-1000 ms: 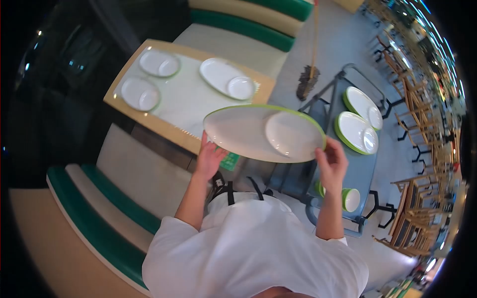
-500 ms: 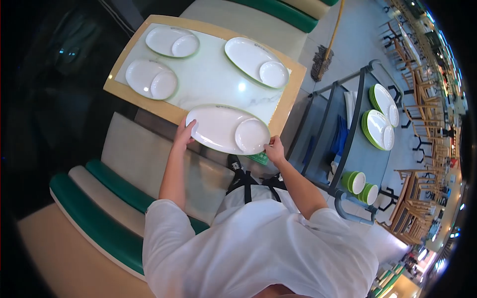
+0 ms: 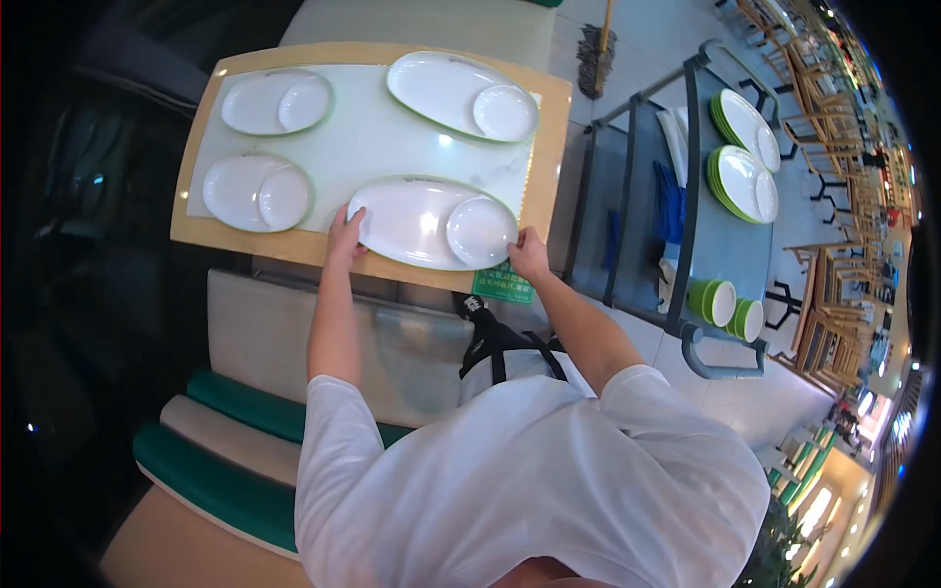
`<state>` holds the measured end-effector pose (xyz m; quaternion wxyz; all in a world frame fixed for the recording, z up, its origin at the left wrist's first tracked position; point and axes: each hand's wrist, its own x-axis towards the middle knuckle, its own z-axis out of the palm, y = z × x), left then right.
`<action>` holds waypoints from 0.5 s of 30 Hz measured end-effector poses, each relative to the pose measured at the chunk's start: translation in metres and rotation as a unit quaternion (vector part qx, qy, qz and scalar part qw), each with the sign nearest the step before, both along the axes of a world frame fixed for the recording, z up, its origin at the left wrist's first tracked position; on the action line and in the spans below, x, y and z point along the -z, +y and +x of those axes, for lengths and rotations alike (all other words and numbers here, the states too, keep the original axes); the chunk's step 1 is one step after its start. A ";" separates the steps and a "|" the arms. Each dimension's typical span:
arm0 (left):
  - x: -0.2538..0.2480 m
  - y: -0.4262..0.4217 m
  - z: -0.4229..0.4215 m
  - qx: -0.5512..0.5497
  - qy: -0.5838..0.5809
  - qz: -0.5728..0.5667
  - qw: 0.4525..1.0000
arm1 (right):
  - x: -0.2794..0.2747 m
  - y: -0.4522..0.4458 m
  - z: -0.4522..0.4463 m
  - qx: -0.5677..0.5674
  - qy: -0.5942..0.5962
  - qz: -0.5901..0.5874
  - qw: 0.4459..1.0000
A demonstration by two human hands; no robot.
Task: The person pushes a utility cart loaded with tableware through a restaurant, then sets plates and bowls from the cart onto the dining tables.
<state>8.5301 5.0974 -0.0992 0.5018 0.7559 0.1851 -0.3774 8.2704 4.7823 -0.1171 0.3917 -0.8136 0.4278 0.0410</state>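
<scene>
A long oval white plate with a green edge lies over the near edge of the wood-rimmed table. My left hand grips its left end, thumb on top. At the other end, my right hand pinches the rim beside a round section, either a compartment or a separate dish. Whether the plate rests fully on the table, I cannot tell. Three similar plates sit on the tabletop: one at the far right, one at the far left and one at the near left.
To the right stands a grey cart carrying green-edged plate stacks and green-and-white cups or bowls. A mop is behind it. A green sign shows below the table edge; a padded bench is at the near left.
The plate in my hands has moved forward, farther over the table and closer to the near-left plate. Both hands keep their hold. My view has shifted, showing more of the green sign.
</scene>
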 end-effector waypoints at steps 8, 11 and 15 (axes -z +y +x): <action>0.071 -0.011 -0.036 -0.176 -0.257 0.032 0.950 | -0.046 -0.030 -0.021 -0.032 0.009 0.092 0.995; 0.072 -0.033 -0.117 -0.228 -0.396 0.111 0.883 | -0.097 -0.045 -0.070 -0.052 -0.087 0.140 0.985; 0.048 -0.093 -0.244 -0.170 -0.333 0.164 0.913 | -0.192 -0.088 -0.159 -0.030 -0.152 0.105 0.982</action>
